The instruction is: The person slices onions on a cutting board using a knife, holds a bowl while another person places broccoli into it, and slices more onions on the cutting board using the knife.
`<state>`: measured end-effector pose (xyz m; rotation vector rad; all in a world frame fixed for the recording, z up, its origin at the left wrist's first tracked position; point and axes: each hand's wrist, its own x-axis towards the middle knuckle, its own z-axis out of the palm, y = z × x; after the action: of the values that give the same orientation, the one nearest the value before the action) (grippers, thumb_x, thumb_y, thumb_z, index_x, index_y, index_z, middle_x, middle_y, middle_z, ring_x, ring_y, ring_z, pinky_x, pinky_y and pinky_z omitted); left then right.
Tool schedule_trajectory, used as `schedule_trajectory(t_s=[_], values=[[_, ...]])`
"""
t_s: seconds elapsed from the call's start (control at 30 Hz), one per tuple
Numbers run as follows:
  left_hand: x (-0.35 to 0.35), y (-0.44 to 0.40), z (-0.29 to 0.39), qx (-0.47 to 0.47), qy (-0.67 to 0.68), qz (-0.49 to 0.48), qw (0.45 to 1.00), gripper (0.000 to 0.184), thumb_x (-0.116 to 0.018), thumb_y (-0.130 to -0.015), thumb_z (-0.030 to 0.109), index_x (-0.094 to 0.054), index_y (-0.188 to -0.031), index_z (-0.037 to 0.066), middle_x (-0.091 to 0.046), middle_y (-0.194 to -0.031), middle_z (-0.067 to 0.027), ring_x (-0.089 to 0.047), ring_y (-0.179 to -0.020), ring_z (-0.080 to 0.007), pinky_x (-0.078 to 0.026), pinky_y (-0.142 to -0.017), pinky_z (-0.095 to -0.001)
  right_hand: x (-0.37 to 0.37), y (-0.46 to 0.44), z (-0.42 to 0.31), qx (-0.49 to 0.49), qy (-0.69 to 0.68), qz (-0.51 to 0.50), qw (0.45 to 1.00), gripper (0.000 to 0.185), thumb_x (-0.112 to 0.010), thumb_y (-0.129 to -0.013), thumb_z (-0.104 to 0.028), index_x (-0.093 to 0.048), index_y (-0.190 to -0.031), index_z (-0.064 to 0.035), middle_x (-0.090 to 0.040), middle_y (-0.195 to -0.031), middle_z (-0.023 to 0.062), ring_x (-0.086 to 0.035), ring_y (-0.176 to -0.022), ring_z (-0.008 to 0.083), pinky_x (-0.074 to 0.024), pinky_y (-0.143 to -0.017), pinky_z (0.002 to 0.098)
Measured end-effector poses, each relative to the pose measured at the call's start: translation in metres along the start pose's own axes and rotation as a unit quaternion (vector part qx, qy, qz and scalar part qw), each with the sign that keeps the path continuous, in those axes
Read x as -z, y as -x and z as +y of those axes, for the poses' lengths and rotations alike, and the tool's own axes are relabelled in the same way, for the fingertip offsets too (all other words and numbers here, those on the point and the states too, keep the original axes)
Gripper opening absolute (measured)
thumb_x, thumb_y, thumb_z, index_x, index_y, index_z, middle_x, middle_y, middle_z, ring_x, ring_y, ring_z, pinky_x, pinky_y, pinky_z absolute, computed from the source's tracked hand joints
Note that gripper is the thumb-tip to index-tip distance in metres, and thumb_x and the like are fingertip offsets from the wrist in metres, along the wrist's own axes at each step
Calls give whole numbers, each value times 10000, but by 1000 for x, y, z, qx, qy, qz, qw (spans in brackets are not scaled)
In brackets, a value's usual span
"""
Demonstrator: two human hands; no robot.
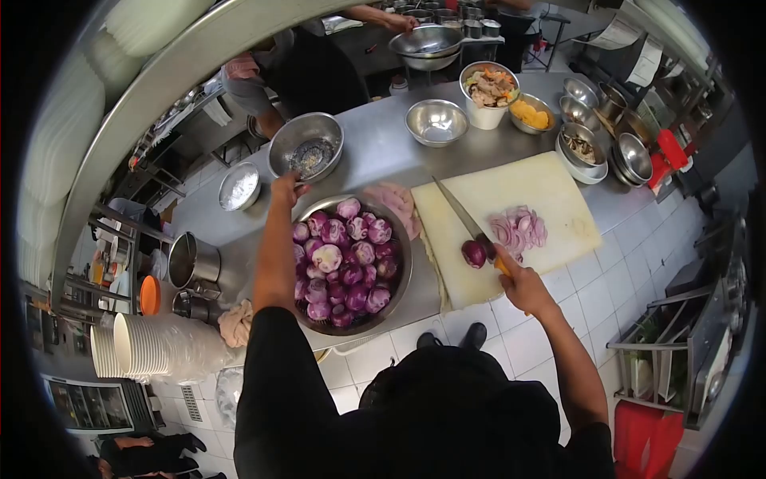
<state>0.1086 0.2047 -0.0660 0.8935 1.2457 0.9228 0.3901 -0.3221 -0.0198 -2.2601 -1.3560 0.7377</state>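
Across a stainless-steel counter (375, 128), a wide metal bowl (407, 259) of peeled purple onions (351, 275) sits beside a cream rectangular cutting board (550, 188), probably for easy reach. Over the board, the right hand (523, 287) grips an orange-handled steel knife (456, 206), its long axis diagonal, tip pointing away and leftward. The left hand (287, 190), grip unclear, is at a smaller metal bowl (329, 130).

Before you runs a steel bench (375, 132), its top catching pale light. White square tiles cover the floor (523, 339) around you, with a slotted drain grate (191, 403) on your left. Metal shelving (108, 293) stands past the bench's left end, a glass-fronted cabinet (88, 403) behind it. To your right is a metal rack (656, 349); farther off, paper sheets (645, 64) hang.
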Motion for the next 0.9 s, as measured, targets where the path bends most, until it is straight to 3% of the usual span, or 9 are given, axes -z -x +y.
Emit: schedule_trajectory(t_s=[0.1, 0.17, 0.23, 0.3, 0.43, 0.57, 0.67, 0.83, 0.9], values=[[43, -55, -14, -13, -173, -86, 981, 258, -603, -804, -7, -546, -1046, -77, -566, -1024, -214, -638, -756, -380, -617, -591, -417, -6, 0, 5, 69, -9, 64, 996, 722, -531, -818, -53, -256, -1470, -192, -637, -820, 281, -612, -728, 467, -492, -731, 521], [103, -119, -40, -253, -531, -164, 792, 246, -596, -810, -6, -547, -1044, -64, -565, -994, -193, -635, -768, -380, -620, -615, -428, -3, 1, 0, 56, 5, 45, 997, 723, -527, -820, -59, -246, -1473, -191, -641, -817, 267, -613, -717, 463, -493, -722, 519], [91, -53, -28, -115, -89, -82, 986, 279, -624, -841, 101, -550, -1073, -35, -565, -965, -171, -630, -780, -363, -607, -621, -442, -4, -1, -2, 55, 1, 47, 997, 724, -526, -825, -68, -238, -1476, -199, -642, -816, 262, -615, -719, 459, -494, -719, 517], [65, 6, 4, 35, 25, 27, 999, 338, -646, -854, 210, -550, -1090, -12, -557, -964, -168, -621, -789, -342, -590, -594, -422, -6, 3, 1, 43, 0, 57, 997, 725, -525, -829, -77, -230, -1478, -208, -644, -815, 257, -618, -720, 455, -494, -715, 515], [71, 16, 9, 42, -55, 8, 998, 303, -651, -859, 267, -582, -999, 7, -583, -791, -101, -579, -608, -212, -539, -522, -337, -9, 2, 1, 23, 8, 46, 999, 729, -520, -844, -96, -206, -1487, -241, -646, -822, 253, -630, -762, 436, -492, -735, 515], [20, 143, 62, -242, -189, -28, 951, 238, -644, -900, 256, -642, -849, 24, -600, -711, -29, -570, -606, -119, -480, -575, -260, -6, 0, 1, 45, 7, 47, 998, 723, -520, -840, -97, -219, -1486, -225, -646, -822, 246, -629, -765, 431, -494, -745, 512], [-37, 281, 60, -322, -162, -159, 919, 147, -607, -917, 135, -660, -1011, 36, -655, -897, -16, -596, -763, -97, -481, -683, -232, -8, 2, 2, 47, 15, 38, 998, 717, -521, -830, -98, -236, -1475, -230, -640, -780, 239, -627, -742, 425, -502, -722, 503], [-123, 387, -84, -332, -282, -318, 842, 339, -729, -753, 69, -616, -1071, 40, -612, -1016, -133, -607, -907, -250, -498, -779, -352, -2, 2, -11, 19, 29, 28, 999, 706, -506, -836, -93, -227, -1476, -200, -638, -773, 253, -630, -745, 427, -500, -727, 502], [-148, 371, -138, -468, -287, -269, 791, 398, -739, -720, 82, -597, -1090, 47, -576, -1097, -149, -561, -1010, -330, -454, -876, -414, -16, -5, 5, 59, 32, 30, 997, 708, -492, -841, -93, -206, -1481, -187, -643, -789, 253, -631, -756, 424, -495, -746, 502]])
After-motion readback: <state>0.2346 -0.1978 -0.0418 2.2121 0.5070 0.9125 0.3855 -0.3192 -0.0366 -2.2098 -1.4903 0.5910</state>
